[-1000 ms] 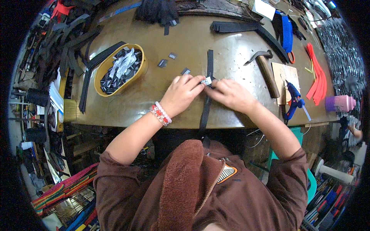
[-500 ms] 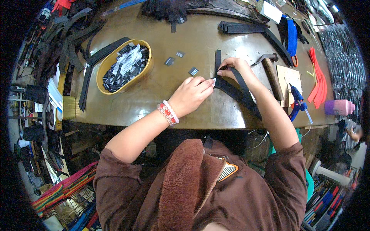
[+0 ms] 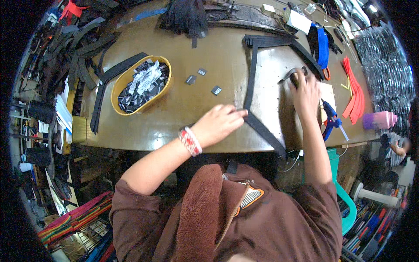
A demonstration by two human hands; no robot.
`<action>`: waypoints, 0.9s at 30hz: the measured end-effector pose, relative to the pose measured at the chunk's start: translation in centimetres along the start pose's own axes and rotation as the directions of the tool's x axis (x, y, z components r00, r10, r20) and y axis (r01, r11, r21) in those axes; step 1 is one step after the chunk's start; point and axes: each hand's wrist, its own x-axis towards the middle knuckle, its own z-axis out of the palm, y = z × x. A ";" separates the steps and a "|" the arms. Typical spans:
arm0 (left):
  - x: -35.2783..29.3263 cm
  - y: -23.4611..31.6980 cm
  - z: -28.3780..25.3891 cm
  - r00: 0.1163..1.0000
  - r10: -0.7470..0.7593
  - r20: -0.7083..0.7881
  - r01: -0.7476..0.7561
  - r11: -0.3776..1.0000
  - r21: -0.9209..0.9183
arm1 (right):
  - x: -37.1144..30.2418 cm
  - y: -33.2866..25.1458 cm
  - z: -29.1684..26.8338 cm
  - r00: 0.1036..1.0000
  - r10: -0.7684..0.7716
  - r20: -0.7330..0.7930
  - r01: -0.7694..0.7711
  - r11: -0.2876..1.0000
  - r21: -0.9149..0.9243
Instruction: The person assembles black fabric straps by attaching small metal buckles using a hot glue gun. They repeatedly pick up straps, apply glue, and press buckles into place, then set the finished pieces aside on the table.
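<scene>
My left hand point(image 3: 221, 125) has its fingertips pinched on a black webbing strap point(image 3: 264, 131) near the table's front edge. The strap bends there, one part running up to the far side, the other slanting down right. Whatever lies beneath those fingertips is hidden. Over to the right, my right hand point(image 3: 306, 94), a little blurred, has its fingers curled over a hammer point(image 3: 288, 77); its dark metal head shows beside the fingers, while the hand covers much of the rest. Several small dark labels point(image 3: 216, 90) lie left of the strap.
A yellow tub point(image 3: 164, 91) full of labels stands at left. Black straps point(image 3: 273, 40) are stacked behind. At right are a blue glue gun point(image 3: 330, 118), red straps point(image 3: 355, 94) and a pink-purple container point(image 3: 379, 120). The table's front edge point(image 3: 174, 150) runs close to me.
My right hand has let go of the strap and moved right onto the hammer. My left hand has come slightly nearer, still on the strap, which now lies stretched out.
</scene>
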 end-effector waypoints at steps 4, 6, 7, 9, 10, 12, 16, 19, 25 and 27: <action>-0.4 3.1 -0.5 0.967 -0.177 -0.181 0.187 0.981 0.040 | -3.3 4.0 0.4 0.974 -0.034 0.222 0.030 0.999 0.021; -0.6 5.6 -0.3 0.925 -0.358 -0.128 0.358 0.934 -0.027 | -3.7 2.5 -1.2 0.997 -0.035 0.068 0.009 0.936 0.352; -0.7 6.6 0.0 0.916 -0.401 -0.008 0.400 0.915 -0.055 | -4.7 1.4 -2.9 0.993 -0.019 0.120 -0.057 0.801 0.595; -0.7 7.8 0.8 0.855 -0.470 0.220 0.492 0.869 -0.053 | -8.1 -1.1 -6.2 0.993 -0.099 0.057 0.019 0.636 0.771; -0.9 8.1 1.1 0.869 -0.476 0.137 0.484 0.874 -0.036 | -9.6 -1.9 -7.3 0.960 -0.217 -0.179 0.275 0.593 0.757; -0.9 8.3 1.6 0.862 -0.494 0.115 0.499 0.867 -0.018 | -11.4 -2.8 -8.3 0.770 -0.329 0.547 -0.080 0.800 0.595; -1.2 8.2 1.9 0.863 -0.496 0.102 0.502 0.864 -0.047 | -13.4 -2.5 -7.9 0.874 -0.331 0.355 -0.035 0.686 0.727; -1.2 8.2 2.1 0.865 -0.499 0.051 0.501 0.861 -0.088 | -14.2 -2.9 -8.0 0.940 -0.333 -0.077 0.262 0.557 0.788; -1.6 8.9 3.1 0.874 -0.472 -0.119 0.459 0.880 -0.120 | -13.5 -1.3 -6.5 0.904 -0.264 0.336 -0.142 0.554 0.820; -1.8 9.7 2.8 0.916 -0.389 -0.097 0.377 0.918 -0.122 | -11.8 0.6 -4.0 0.986 -0.145 0.087 0.040 0.699 0.714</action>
